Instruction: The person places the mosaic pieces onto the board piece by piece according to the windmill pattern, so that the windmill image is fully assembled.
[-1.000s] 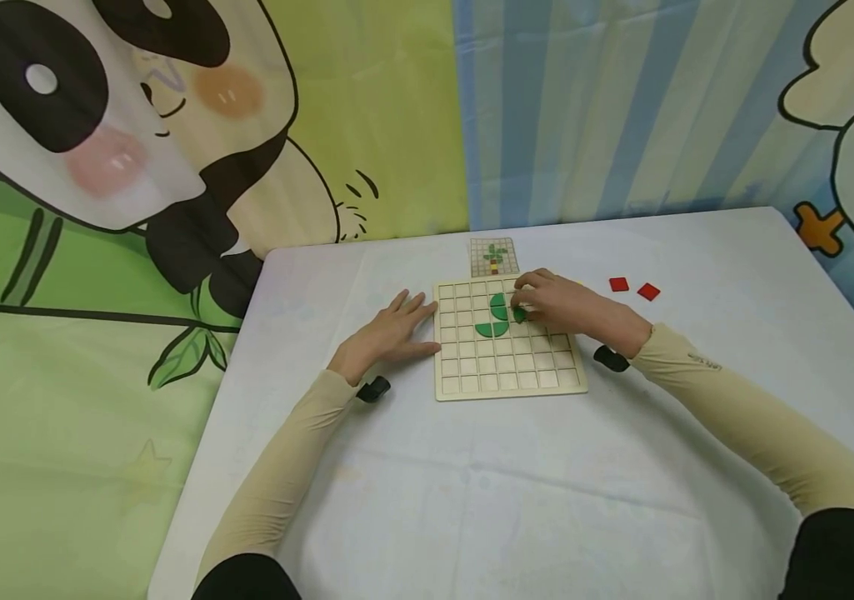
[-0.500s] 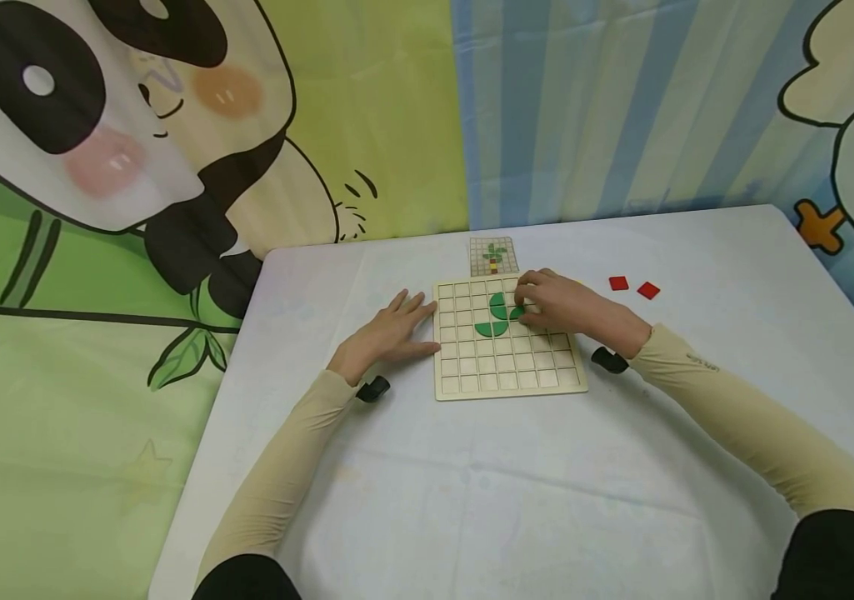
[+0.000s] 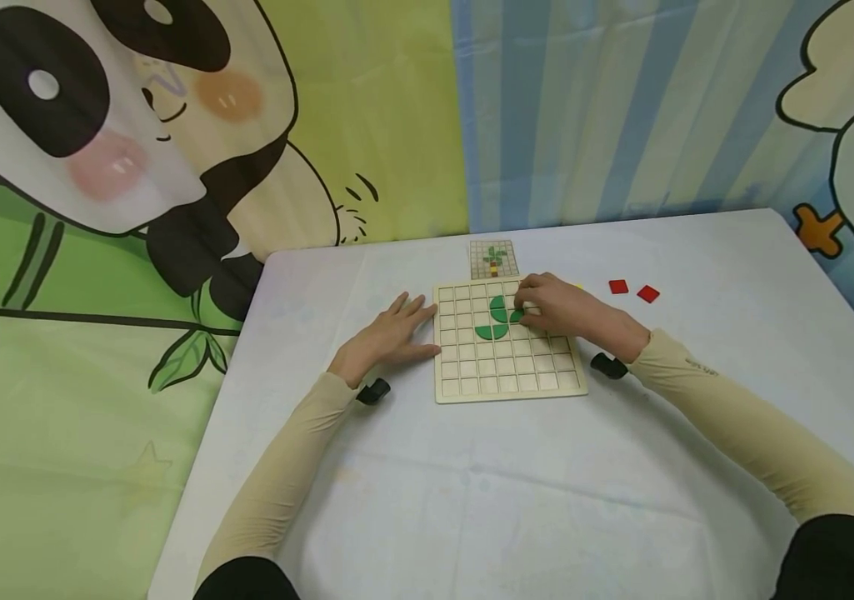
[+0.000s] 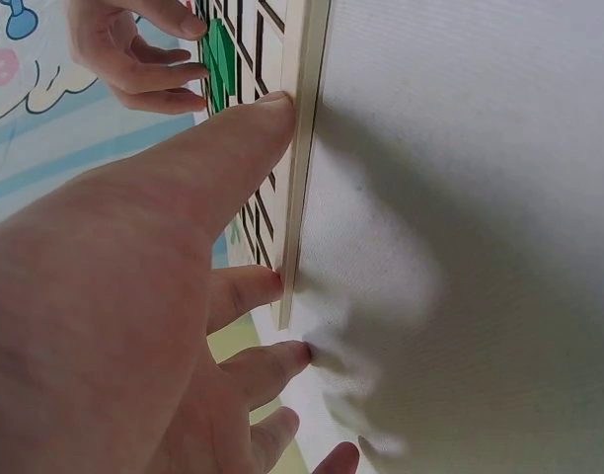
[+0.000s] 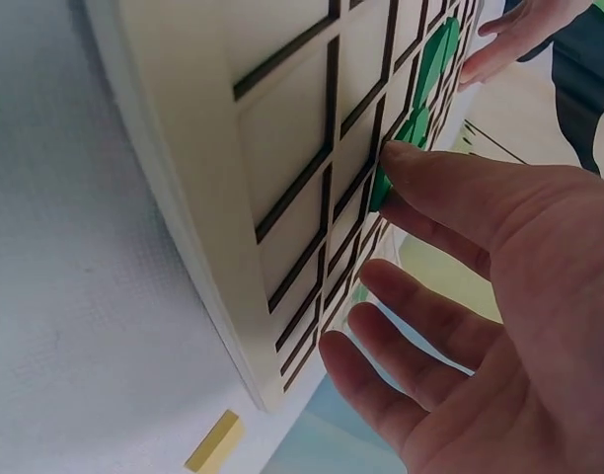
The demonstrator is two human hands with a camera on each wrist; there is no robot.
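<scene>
A pale wooden grid board (image 3: 509,384) lies on the white table. Several green quarter-round pieces (image 3: 498,315) sit in cells near its middle. My right hand (image 3: 563,306) reaches over the board from the right, thumb and index finger pinching one more green quarter-round piece (image 5: 380,188) down at a cell beside the others. Its remaining fingers spread loosely over the grid in the right wrist view. My left hand (image 3: 389,335) rests at the board's left side with fingers spread; its thumb and index fingertip touch the board's edge in the left wrist view.
Behind the board lies a small pattern card (image 3: 493,259) showing a green and red-yellow figure on a grid. Two red square pieces (image 3: 618,286) lie to the right. A yellow piece (image 5: 215,442) sits just off the board's edge, mostly behind my right hand in the head view.
The green piece in my right fingers has gone from tilted to lying nearly flat next to the other green pieces. My left hand has stayed in place.
</scene>
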